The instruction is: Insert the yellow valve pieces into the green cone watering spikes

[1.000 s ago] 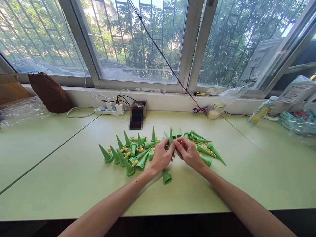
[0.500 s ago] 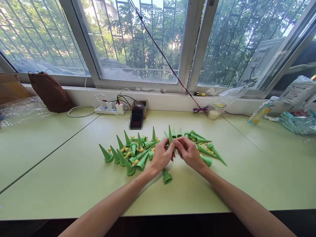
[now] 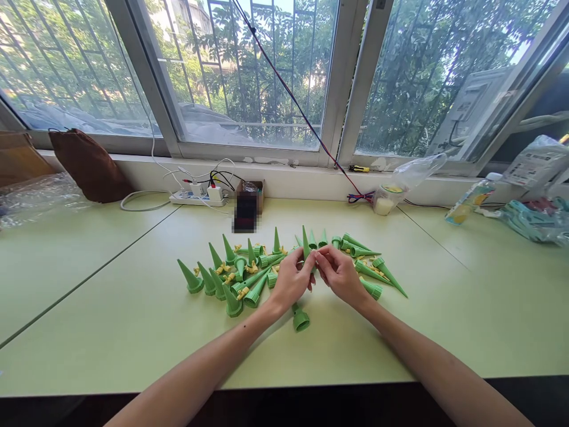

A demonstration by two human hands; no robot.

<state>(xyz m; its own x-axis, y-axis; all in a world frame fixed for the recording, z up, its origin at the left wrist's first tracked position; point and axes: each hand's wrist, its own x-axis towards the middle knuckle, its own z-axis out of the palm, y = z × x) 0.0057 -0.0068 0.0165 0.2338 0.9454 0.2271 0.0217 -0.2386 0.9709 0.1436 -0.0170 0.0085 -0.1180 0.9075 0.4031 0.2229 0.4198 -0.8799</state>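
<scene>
My left hand (image 3: 291, 280) is closed around a green watering spike (image 3: 305, 240), its point upward. Close against it, my right hand (image 3: 341, 276) pinches at the spike's lower part; whatever lies between those fingertips is hidden. Just below my hands, another green spike (image 3: 301, 321) lies with its open end toward me. Several more spikes stand on their wide ends to the left, one of them (image 3: 189, 279) at the outer edge. Small yellow valves (image 3: 242, 293) are scattered among them. To the right of my hands are further spikes (image 3: 391, 279) lying on their sides.
The pale green table (image 3: 133, 332) has its front edge near my forearms. Along the window sill stand a power strip (image 3: 198, 200), a small box with a blurred dark item (image 3: 245, 213), a plastic cup (image 3: 386, 201) and a bottle (image 3: 473, 200). A brown bag (image 3: 91, 169) leans at left.
Almost nothing differs. Both hands stay together on the same spike, and the view has shifted very slightly.
</scene>
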